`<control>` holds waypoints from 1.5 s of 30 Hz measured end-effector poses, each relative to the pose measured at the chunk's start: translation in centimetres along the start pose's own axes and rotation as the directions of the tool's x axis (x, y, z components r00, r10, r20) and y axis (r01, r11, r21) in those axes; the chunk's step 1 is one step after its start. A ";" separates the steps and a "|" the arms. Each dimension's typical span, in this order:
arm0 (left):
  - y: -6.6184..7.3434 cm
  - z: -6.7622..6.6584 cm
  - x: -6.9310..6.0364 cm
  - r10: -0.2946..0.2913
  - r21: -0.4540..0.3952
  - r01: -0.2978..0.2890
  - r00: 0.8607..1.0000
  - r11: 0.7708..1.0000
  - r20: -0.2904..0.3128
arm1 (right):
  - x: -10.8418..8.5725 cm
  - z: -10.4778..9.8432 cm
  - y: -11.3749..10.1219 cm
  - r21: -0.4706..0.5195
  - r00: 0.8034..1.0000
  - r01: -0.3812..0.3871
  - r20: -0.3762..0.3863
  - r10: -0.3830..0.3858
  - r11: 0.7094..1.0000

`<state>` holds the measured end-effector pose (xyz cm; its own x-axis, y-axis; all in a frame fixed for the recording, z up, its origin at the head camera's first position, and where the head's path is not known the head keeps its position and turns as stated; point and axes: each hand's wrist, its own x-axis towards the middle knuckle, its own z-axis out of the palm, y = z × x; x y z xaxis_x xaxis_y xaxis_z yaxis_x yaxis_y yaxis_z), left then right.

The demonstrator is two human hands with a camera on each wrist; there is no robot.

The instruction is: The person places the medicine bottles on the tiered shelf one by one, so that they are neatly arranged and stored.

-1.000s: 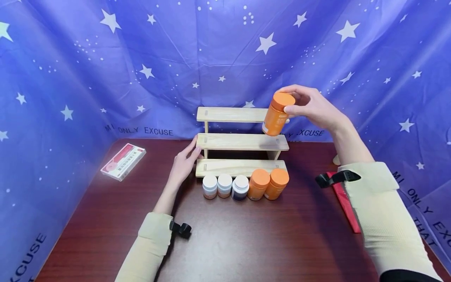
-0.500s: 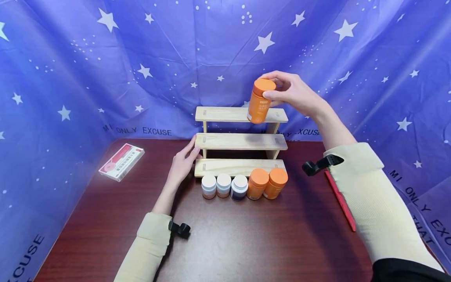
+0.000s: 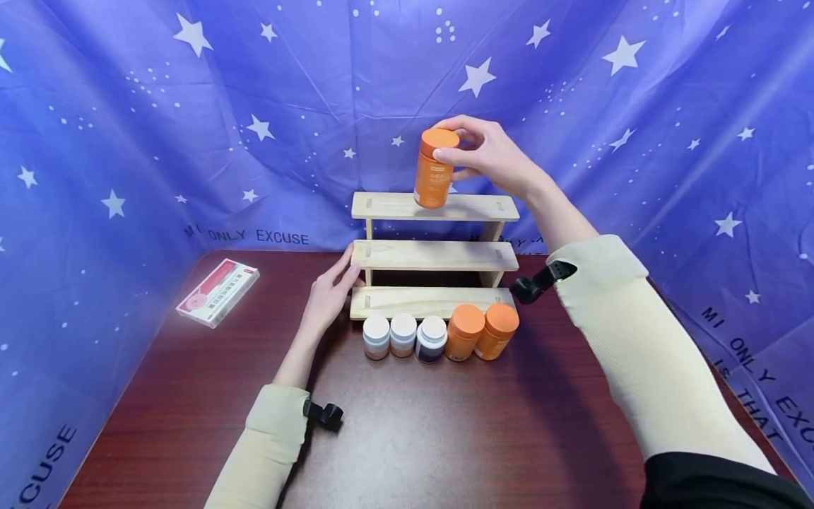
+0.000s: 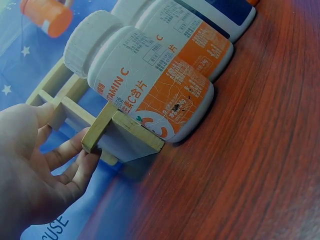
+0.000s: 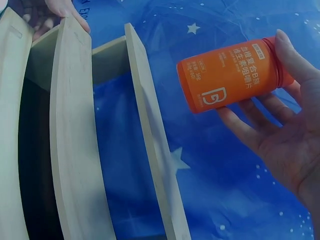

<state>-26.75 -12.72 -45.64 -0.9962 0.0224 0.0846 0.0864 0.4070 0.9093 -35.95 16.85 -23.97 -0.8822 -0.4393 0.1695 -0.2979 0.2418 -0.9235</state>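
An orange bottle point(image 3: 434, 177) is held upright by my right hand point(image 3: 492, 157), thumb and fingers round its upper part, at the top tier of the wooden three-tier rack point(image 3: 435, 256). The right wrist view shows a gap between this bottle point(image 5: 227, 75) and the top board point(image 5: 150, 120). My left hand point(image 3: 327, 295) touches the rack's left end. In the left wrist view its fingers point(image 4: 75, 150) rest at the edges of the boards, thumb on the middle one.
White-capped bottles point(image 3: 403, 335) and two orange bottles point(image 3: 466, 332) stand in a row before the bottom tier. A flat red and white box point(image 3: 218, 293) lies on the table point(image 3: 407, 438) at the left. A starry blue curtain point(image 3: 318, 85) hangs behind.
My right hand has carried the orange bottle left and upward, from the rack's right end to above the middle of the top tier. My left hand has stayed at the rack's left end.
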 end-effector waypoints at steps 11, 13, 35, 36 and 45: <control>-0.1 -0.1 0.1 0.007 0.012 -0.006 1.000 1.000 -0.010 | 1.7 2.5 0.7 -0.053 0.998 -0.029 -0.060 0.026 0.998; -0.1 -0.1 0.1 0.007 0.015 -0.006 1.000 1.000 -0.011 | 1.8 2.9 1.1 -0.051 0.997 -0.038 -0.069 0.035 0.998; -0.3 0.0 -0.1 -0.019 -0.006 0.019 1.000 1.000 0.000 | 3.5 6.0 2.9 -0.012 0.986 -0.030 -0.167 0.028 0.999; -0.3 0.0 -0.1 -0.019 -0.006 0.019 1.000 1.000 0.000 | 3.5 6.1 3.0 -0.017 0.985 -0.034 -0.168 0.031 0.999; 0.0 0.1 0.0 -0.015 -0.029 0.016 1.000 0.999 0.001 | 3.7 6.6 3.1 -0.081 0.980 -0.030 -0.198 0.014 0.996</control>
<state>-26.73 -12.68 -45.70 -0.9974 0.0168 0.0702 0.0713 0.3810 0.9218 -37.73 10.31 -28.48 -0.9409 -0.2559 0.2217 -0.2997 0.3247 -0.8971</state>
